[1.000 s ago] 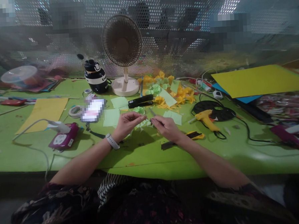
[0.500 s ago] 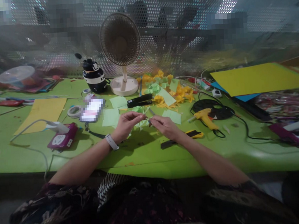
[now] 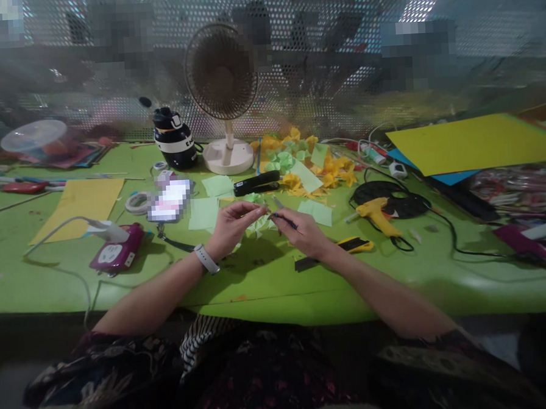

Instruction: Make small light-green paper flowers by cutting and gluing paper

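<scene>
Over the middle of the green table, my left hand (image 3: 237, 224), with a pale watch on its wrist, pinches a tiny piece between thumb and fingertips; its kind is too small to make out. Close by on the right, my right hand (image 3: 303, 232) is closed on a slim dark blue tool (image 3: 286, 221), whose tip points at the left fingertips. A silvery blade-like strip (image 3: 278, 203) shows just above the right fingers; whether it belongs to the tool I cannot tell. Cut green paper pieces (image 3: 258, 225) lie beneath and behind both hands.
Behind the hands are a black stapler (image 3: 256, 183), orange and green paper flowers (image 3: 293, 157) and a fan (image 3: 228, 158). A yellow cutter knife (image 3: 355, 245) and a glue gun (image 3: 380, 216) lie right. Left are a phone (image 3: 169, 201), tape (image 3: 138, 203) and a purple power strip (image 3: 117, 252).
The right hand has turned slightly, and more of the dark blue tool now shows along its fingers. The left hand keeps its pinch nearly in place. The whole view has shifted a little.
</scene>
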Demonstrator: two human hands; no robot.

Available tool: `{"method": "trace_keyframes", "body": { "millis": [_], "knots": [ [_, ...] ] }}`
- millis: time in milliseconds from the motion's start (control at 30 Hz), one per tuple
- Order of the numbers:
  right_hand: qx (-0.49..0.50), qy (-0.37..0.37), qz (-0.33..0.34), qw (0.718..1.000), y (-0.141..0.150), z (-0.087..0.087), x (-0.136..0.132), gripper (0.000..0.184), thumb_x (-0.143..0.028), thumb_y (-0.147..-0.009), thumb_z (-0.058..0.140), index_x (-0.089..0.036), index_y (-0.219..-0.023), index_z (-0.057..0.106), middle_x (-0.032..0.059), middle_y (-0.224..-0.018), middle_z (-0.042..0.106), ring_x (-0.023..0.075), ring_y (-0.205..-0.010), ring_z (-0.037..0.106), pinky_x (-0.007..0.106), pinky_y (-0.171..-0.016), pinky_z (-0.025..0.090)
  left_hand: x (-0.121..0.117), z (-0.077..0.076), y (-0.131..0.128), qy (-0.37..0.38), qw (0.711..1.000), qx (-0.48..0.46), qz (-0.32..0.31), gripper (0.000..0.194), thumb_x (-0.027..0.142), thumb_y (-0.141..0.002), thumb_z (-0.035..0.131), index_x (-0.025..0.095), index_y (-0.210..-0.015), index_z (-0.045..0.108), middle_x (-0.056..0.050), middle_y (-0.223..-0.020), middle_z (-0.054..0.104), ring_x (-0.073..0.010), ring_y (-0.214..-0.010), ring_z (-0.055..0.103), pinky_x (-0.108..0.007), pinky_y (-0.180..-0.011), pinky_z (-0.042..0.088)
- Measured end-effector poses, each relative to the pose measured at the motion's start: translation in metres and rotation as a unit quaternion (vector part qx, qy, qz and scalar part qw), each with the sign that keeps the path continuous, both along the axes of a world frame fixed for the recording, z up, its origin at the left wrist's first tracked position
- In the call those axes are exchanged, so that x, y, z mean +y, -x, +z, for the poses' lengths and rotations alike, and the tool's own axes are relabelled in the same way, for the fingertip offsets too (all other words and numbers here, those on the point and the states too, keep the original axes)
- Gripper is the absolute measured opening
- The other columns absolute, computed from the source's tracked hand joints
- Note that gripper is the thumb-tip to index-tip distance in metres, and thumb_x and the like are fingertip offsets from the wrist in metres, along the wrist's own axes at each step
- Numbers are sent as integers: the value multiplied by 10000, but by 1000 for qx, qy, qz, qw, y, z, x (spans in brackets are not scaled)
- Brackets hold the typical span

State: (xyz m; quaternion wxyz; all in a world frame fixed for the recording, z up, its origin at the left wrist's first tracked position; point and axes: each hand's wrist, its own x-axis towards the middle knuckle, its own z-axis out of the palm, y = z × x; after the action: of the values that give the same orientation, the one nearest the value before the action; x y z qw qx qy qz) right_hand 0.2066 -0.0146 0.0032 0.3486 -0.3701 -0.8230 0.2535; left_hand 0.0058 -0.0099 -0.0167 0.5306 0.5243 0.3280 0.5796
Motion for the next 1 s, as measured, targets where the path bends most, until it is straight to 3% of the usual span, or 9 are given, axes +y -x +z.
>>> {"method": "trace_keyframes", "body": {
  "millis": [167, 367, 567, 767, 1000],
  "knots": [
    [-1, 0, 14, 1000, -1, -1, 2, 326, -423, -1000, 479, -196, -801, 600, 11, -679, 586, 147, -634, 538, 275, -627, 427, -2, 3, -1, 12, 1000, 2, -11, 272, 395, -717, 864, 196, -889, 794, -63, -929, 799, -191, -878, 747, -387, -910, 591],
    [34, -7, 3, 999, 0, -3, 0, 289, -412, -949, 592, -169, -1095, 648, 66, -898, 708, 161, -726, 620, 282, -664, 476, -2, 5, 0, -6, 1000, 11, 17, 241, 396, -709, 868, 187, -791, 779, -43, -821, 785, -156, -773, 728, -328, -807, 597],
    [13, -33, -11, 999, -1, -6, 1, 288, -385, -1007, 498, -184, -1074, 693, 73, -876, 701, 179, -774, 647, 299, -684, 494, -1, 5, 0, -1, 1000, 20, 21, 290, 419, -691, 873, 183, -830, 777, -59, -883, 794, -180, -837, 741, -358, -851, 603],
    [21, -54, 7, 998, -3, -5, 4, 259, -354, -988, 526, -185, -1009, 721, 79, -869, 713, 190, -790, 649, 332, -735, 515, 0, 4, 0, 6, 1000, 5, 2, 272, 396, -719, 860, 189, -879, 786, -61, -923, 796, -178, -875, 743, -362, -898, 590],
    [37, -45, -1, 998, -1, -3, 1, 249, -377, -934, 628, -190, -1087, 688, 87, -968, 721, 200, -846, 660, 343, -766, 531, -1, 7, 0, 11, 1000, -4, 11, 245, 372, -696, 879, 173, -775, 759, -43, -814, 781, -145, -764, 726, -308, -791, 594]
  ]
}}
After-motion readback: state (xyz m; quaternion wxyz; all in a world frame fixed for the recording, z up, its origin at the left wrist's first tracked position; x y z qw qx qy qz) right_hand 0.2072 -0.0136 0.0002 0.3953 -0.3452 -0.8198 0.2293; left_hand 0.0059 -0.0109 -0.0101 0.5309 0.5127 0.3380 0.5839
